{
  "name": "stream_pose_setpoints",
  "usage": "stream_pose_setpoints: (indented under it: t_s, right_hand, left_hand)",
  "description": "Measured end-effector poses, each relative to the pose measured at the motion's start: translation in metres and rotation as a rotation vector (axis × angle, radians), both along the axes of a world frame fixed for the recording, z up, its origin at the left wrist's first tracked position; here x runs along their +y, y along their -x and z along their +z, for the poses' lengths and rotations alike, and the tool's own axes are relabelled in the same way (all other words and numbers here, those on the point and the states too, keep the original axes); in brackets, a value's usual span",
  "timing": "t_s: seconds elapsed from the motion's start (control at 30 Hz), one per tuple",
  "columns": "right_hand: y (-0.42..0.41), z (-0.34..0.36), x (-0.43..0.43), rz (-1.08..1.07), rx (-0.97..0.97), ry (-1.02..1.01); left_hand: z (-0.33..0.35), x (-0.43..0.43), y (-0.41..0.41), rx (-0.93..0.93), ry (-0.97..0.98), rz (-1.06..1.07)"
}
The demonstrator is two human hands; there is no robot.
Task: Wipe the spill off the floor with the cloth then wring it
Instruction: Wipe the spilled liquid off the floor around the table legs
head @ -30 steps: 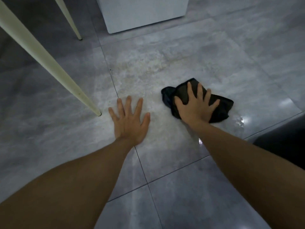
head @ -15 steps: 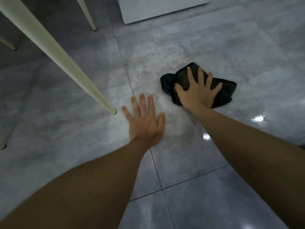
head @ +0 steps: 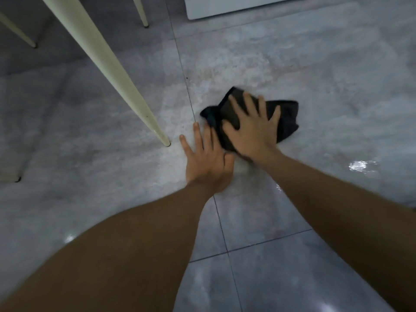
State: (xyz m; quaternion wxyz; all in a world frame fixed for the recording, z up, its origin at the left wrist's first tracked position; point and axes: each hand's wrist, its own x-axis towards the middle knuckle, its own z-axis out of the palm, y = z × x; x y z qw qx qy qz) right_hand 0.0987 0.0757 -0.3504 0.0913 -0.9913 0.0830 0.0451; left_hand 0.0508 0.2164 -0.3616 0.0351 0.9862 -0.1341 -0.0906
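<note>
A crumpled black cloth [head: 286, 118] lies on the grey tiled floor [head: 326, 86]. My right hand [head: 252, 129] presses flat on top of it with fingers spread, covering its middle. My left hand [head: 207, 161] lies palm down on the floor just left of the cloth, its fingers touching the cloth's near left edge and partly under my right thumb. A wet shiny patch [head: 362, 165] glints on the tile to the right of my right forearm.
A cream table leg [head: 117, 73] slants down to the floor just left of my left hand. Thinner cream legs [head: 141, 14] stand further back. A white cabinet base [head: 236, 7] sits at the top right. Tile seams cross the floor.
My right hand has slid the cloth leftward until it meets my left hand, which stayed planted on the floor. The view has shifted to the left and closer.
</note>
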Motion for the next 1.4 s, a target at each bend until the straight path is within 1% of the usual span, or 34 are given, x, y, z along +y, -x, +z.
stream_pose_setpoints:
  t_s: [0.07,0.13,0.23,0.3,0.33,0.4,0.47,0.53,0.6,0.63,0.7,0.73,0.8,0.83,0.9,0.97,1.03,1.1,1.13,1.2,1.27,1.3,1.33,1.4]
  right_hand:
    - [0.046,-0.005,-0.015,0.041,-0.050,0.018]
    - [0.073,-0.005,-0.050,-0.004,-0.047,0.037]
    - [0.058,-0.001,-0.099,-0.186,0.055,0.057]
    - [0.037,0.000,-0.100,-0.306,0.059,0.032]
    - [0.034,0.002,-0.089,-0.314,0.052,0.019]
    - [0.052,0.003,-0.062,-0.201,0.024,0.002]
    - [0.101,0.002,-0.044,-0.018,-0.037,0.038]
    - [0.154,-0.001,-0.046,0.073,-0.078,0.080]
    - [0.181,-0.004,-0.062,0.076,-0.044,0.087]
    - [0.182,-0.004,-0.069,0.053,-0.026,0.089]
    - [0.164,0.001,-0.069,-0.063,-0.013,0.068]
    - [0.151,0.002,-0.060,-0.129,-0.010,0.052]
    - [0.132,0.001,-0.030,-0.185,0.005,0.028]
    - [0.132,0.001,-0.010,-0.144,-0.007,0.016]
    - [0.157,-0.003,0.025,0.058,-0.065,-0.004]
    - [0.195,-0.009,0.041,0.269,-0.123,0.003]
    - [0.216,-0.011,0.037,0.393,-0.135,-0.004]
    - [0.206,-0.010,0.028,0.444,-0.119,0.016]
    - [0.192,-0.008,0.029,0.427,-0.107,0.032]
    - [0.157,-0.003,0.049,0.291,-0.088,0.029]
    - [0.133,0.000,0.091,0.167,-0.061,-0.008]
    - [0.132,0.001,0.113,0.185,-0.054,-0.026]
    - [0.140,0.002,0.133,0.272,-0.067,-0.048]
    - [0.174,-0.005,0.152,0.556,-0.121,-0.076]
  left_hand:
    - [0.001,0.002,0.000,-0.001,-0.023,-0.016]
    - [-0.001,0.004,0.000,-0.021,-0.011,-0.011]
    - [-0.001,0.003,0.001,-0.009,0.039,0.009]
    - [-0.002,0.001,0.000,-0.018,0.028,0.008]
    - [0.000,0.001,0.000,-0.009,0.021,0.007]
    - [0.003,0.002,-0.001,-0.005,0.006,-0.001]
    - [0.005,0.005,0.000,-0.003,0.028,-0.020]
    - [0.007,0.012,0.001,0.004,0.163,-0.043]
    - [0.011,0.019,0.004,0.003,0.359,-0.064]
    - [0.013,0.023,0.006,-0.007,0.452,-0.061]
    - [0.017,0.032,0.016,-0.030,0.582,-0.033]
    - [0.018,0.038,0.024,-0.048,0.604,-0.020]
    - [0.016,0.051,0.042,-0.124,0.547,-0.009]
    - [0.014,0.059,0.050,-0.164,0.494,-0.002]
    - [0.012,0.076,0.062,-0.217,0.394,0.035]
    - [0.014,0.096,0.068,-0.220,0.295,0.134]
    - [0.017,0.121,0.076,-0.185,0.227,0.233]
    - [0.019,0.147,0.084,-0.135,0.172,0.304]
    - [0.019,0.160,0.090,-0.109,0.142,0.327]
    - [0.017,0.183,0.100,-0.056,0.108,0.350]
    - [0.014,0.194,0.107,-0.026,0.130,0.345]
    - [0.012,0.197,0.108,-0.035,0.179,0.345]
    - [0.011,0.201,0.108,-0.052,0.247,0.358]
    - [0.014,0.211,0.106,-0.054,0.379,0.392]
